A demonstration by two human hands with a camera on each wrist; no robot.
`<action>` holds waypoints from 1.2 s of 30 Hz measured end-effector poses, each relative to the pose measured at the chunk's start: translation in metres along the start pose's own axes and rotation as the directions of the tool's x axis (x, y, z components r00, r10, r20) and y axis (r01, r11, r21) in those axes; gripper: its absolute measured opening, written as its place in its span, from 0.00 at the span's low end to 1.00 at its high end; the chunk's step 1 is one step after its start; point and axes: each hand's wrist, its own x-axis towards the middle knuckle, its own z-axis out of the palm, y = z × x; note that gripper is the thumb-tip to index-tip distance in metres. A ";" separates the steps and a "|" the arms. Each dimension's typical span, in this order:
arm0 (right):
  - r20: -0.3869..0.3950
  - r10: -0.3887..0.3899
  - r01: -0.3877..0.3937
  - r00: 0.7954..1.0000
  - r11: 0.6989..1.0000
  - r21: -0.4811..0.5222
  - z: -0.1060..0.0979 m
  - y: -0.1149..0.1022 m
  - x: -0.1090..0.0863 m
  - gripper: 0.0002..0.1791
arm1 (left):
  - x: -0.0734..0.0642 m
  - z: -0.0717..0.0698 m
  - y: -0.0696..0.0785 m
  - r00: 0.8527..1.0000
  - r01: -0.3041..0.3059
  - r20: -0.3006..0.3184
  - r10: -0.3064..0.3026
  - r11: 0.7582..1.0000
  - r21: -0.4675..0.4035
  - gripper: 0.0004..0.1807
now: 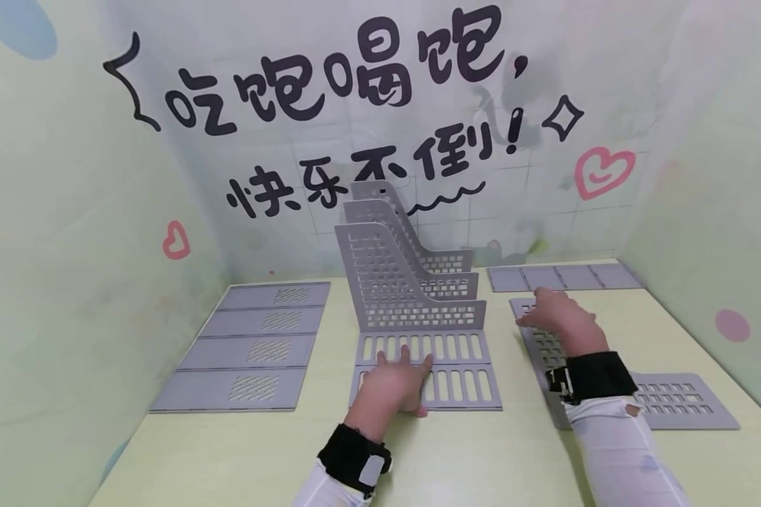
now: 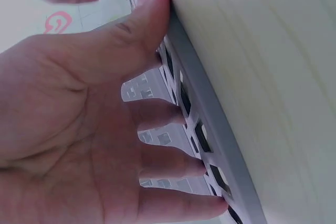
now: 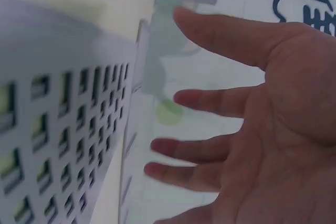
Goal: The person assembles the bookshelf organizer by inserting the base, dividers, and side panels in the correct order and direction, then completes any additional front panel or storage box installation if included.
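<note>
My left hand lies spread over the grey slotted base panel, its fingertips touching it. The left wrist view shows the thumb at the base's near edge. Behind that hand, 3 grey perforated side panels, tall at one end and low at the other, stand upright one behind another. On the right, my right hand hovers with fingers apart over a loose L-shaped perforated panel. Nothing is between its fingers in the right wrist view. The arm and wrist strap hide part of that loose panel.
Several grey flat panels with hatched cutouts lie in a column on the left of the table. A row of plain grey panels lies at the back right. Printed cloth walls enclose the back and sides.
</note>
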 end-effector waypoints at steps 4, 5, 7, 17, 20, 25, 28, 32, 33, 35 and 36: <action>0.086 0.097 -0.094 0.992 0.995 -0.043 0.004 0.012 -0.001 0.46 | -0.001 0.002 0.001 1.000 -0.018 -0.024 0.018 1.000 -0.010 0.45; 0.106 0.108 -0.103 0.988 0.993 -0.050 0.006 0.014 -0.001 0.49 | -0.001 0.002 0.001 0.999 -0.020 -0.029 0.020 1.000 -0.012 0.44; 0.136 0.131 -0.123 0.982 0.990 -0.066 0.010 0.015 0.000 0.54 | -0.002 0.001 0.003 0.999 -0.018 -0.031 0.017 1.000 -0.022 0.43; 0.105 0.115 -0.104 0.988 0.989 -0.108 0.015 0.010 0.001 0.38 | -0.013 0.002 0.021 0.990 -0.136 -0.014 0.138 0.987 0.080 0.42; 0.074 0.148 -0.144 0.986 0.988 -0.060 0.015 0.008 -0.002 0.33 | -0.020 0.012 0.030 0.985 -0.170 -0.003 0.172 0.979 0.111 0.43; 0.011 0.188 -0.188 0.982 0.982 -0.020 0.010 0.005 -0.009 0.53 | -0.028 0.035 0.031 0.978 -0.192 -0.041 0.203 0.965 0.177 0.47; -0.043 0.159 -0.159 0.986 0.987 0.000 0.000 -0.001 -0.013 0.68 | -0.032 0.041 0.025 0.974 -0.208 -0.048 0.221 0.958 0.199 0.50; -0.205 0.105 -0.097 0.973 0.994 0.051 -0.021 -0.012 -0.022 0.76 | -0.037 0.036 0.019 0.971 -0.230 -0.021 0.238 0.955 0.190 0.53; -0.263 0.096 -0.080 0.960 0.994 0.073 -0.026 -0.015 -0.025 0.77 | -0.037 0.035 0.018 0.970 -0.236 -0.014 0.243 0.952 0.193 0.53; -0.384 0.088 -0.051 0.919 0.993 0.105 -0.032 -0.023 -0.030 0.79 | -0.037 0.032 0.016 0.968 -0.245 -0.001 0.250 0.949 0.197 0.52; -0.444 0.088 -0.035 0.892 0.992 0.125 -0.034 -0.028 -0.033 0.80 | -0.036 0.031 0.016 0.968 -0.249 0.006 0.252 0.949 0.196 0.52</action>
